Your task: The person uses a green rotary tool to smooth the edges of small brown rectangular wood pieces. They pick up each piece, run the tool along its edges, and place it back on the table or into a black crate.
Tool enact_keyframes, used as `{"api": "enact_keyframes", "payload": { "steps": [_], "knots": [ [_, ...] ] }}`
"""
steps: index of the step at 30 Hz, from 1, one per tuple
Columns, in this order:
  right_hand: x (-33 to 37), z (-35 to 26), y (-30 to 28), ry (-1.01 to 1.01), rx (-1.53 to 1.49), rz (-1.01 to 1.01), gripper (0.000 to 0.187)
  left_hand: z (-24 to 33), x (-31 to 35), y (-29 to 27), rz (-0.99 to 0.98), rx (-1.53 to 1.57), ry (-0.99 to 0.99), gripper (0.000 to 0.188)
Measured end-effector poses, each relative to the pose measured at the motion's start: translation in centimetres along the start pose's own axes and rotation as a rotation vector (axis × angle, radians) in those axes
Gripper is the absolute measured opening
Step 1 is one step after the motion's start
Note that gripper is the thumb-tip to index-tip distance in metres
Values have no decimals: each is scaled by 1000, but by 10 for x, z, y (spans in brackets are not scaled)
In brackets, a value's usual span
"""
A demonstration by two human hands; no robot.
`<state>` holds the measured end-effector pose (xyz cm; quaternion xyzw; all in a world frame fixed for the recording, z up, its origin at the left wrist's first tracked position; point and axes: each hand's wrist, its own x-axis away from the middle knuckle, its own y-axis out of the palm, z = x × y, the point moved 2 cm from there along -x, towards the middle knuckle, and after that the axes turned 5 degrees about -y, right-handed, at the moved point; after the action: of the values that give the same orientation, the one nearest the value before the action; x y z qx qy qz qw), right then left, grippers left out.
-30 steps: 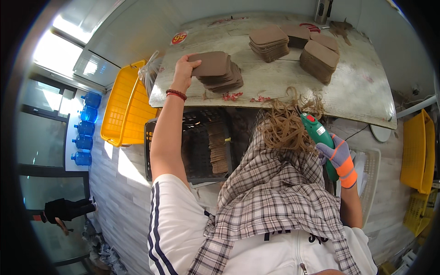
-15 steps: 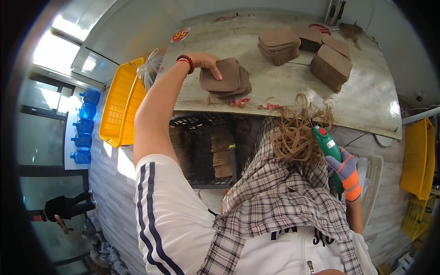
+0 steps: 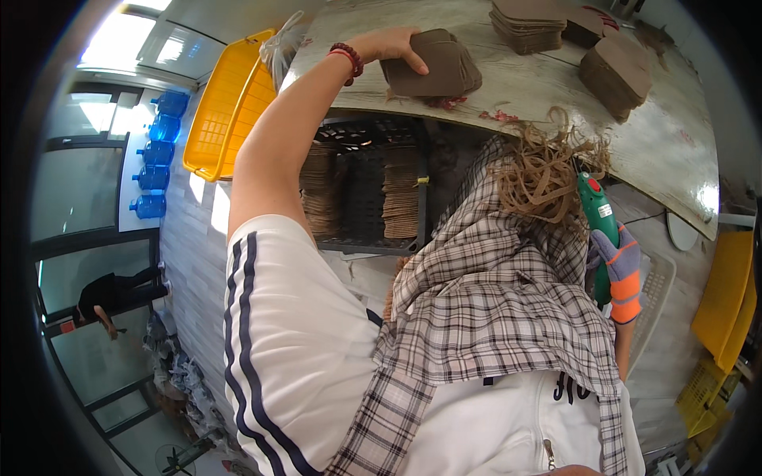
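Note:
My left hand point(image 3: 393, 46), bare with red bead bracelets, is closed on the left side of a stack of brown square pieces with rounded corners point(image 3: 436, 65). Its thumb lies on the top piece; the other fingers are partly hidden. The stack rests near the front edge of the table point(image 3: 548, 95). In a grey and orange glove, my right hand point(image 3: 615, 258) grips a green corded power tool point(image 3: 597, 205) with a red button, its thin tip pointing up and away. Beside the tip, curled brown offcut strips point(image 3: 544, 178) lie heaped on my checked apron point(image 3: 508, 293).
More brown stacks point(image 3: 615, 75) stand at the table's far right. Below the table, a black crate point(image 3: 357, 238) holds several stacks. A yellow basket point(image 3: 226, 111) is at left, yellow bins point(image 3: 726, 297) at right. Blue water bottles point(image 3: 155, 155) line the left wall; a person point(image 3: 119, 295) stands there.
The pieces under my left hand, fanned out before, now sit more evenly stacked. The view has shifted, so the table appears higher. My right hand still holds the tool beside the strips.

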<state>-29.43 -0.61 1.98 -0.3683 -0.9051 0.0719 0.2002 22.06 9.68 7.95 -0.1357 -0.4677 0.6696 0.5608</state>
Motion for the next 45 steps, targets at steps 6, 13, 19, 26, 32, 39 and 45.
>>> {"api": "enact_keyframes", "payload": {
  "steps": [6, 13, 19, 26, 32, 39, 45],
  "knots": [
    [3, 0, 0, -20, 22, 8, 38, 34, 35, 0, 257, -229, 55, 64],
    [3, 5, -1, -31, -58, 63, 43, 86, 69, 46, 599, -216, 266, 51],
    [9, -6, 0, -16, 13, 58, 42, 63, 28, 107, 665, -371, 271, 55],
    [-19, -26, 3, -174, 1, 163, 40, 91, 44, 96, 630, -159, 164, 50],
    [-109, -90, 34, -80, -2, 85, 38, 89, 14, 124, 642, -260, -29, 68],
    [-143, -98, 89, -235, 299, -30, 57, 94, 16, 121, 632, -282, -7, 66],
    [-135, -93, 70, -162, 32, 3, 45, 81, 18, 121, 693, -221, 157, 44]
  ]
}}
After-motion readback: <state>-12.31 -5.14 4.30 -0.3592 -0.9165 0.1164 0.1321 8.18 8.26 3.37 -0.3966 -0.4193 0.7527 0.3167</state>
